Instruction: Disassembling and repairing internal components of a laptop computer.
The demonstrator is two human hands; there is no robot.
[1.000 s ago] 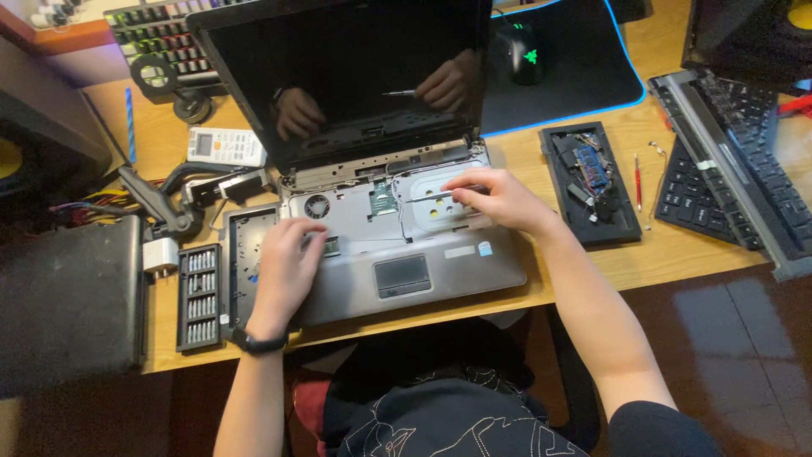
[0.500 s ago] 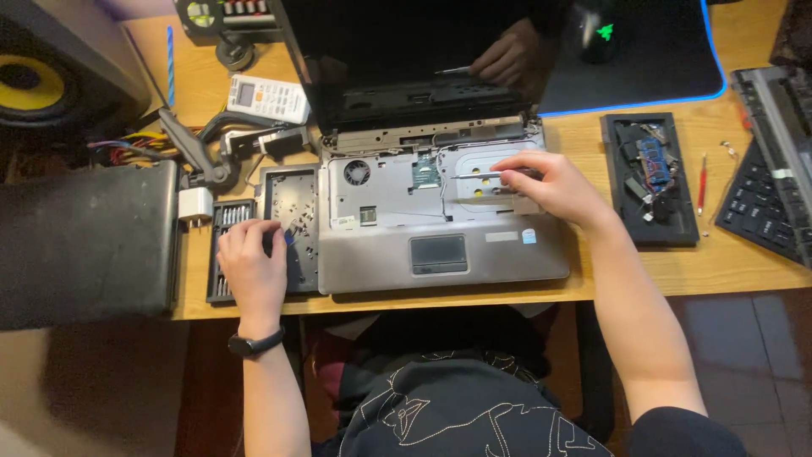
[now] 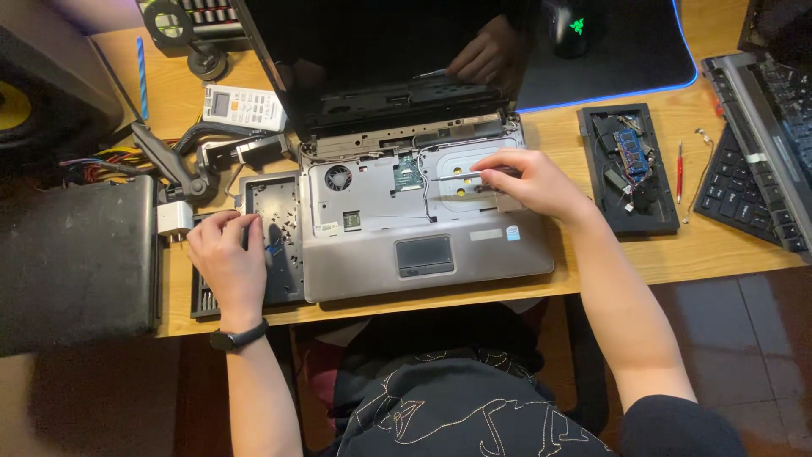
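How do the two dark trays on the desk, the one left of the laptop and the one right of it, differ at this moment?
The left tray lies against the laptop and holds small loose screws; the right tray lies apart from it and holds bigger parts, a blue circuit board among them. The left hand rests over the left tray; no hand touches the right tray, as the right hand holds a thin tool over the laptop. Both are dark, rectangular and shallow.

I see a silver laptop [image 3: 423,245] with a black screen. At the desk's [image 3: 643,262] right edge lies a red screwdriver [image 3: 679,172]; the desk itself is light wood.
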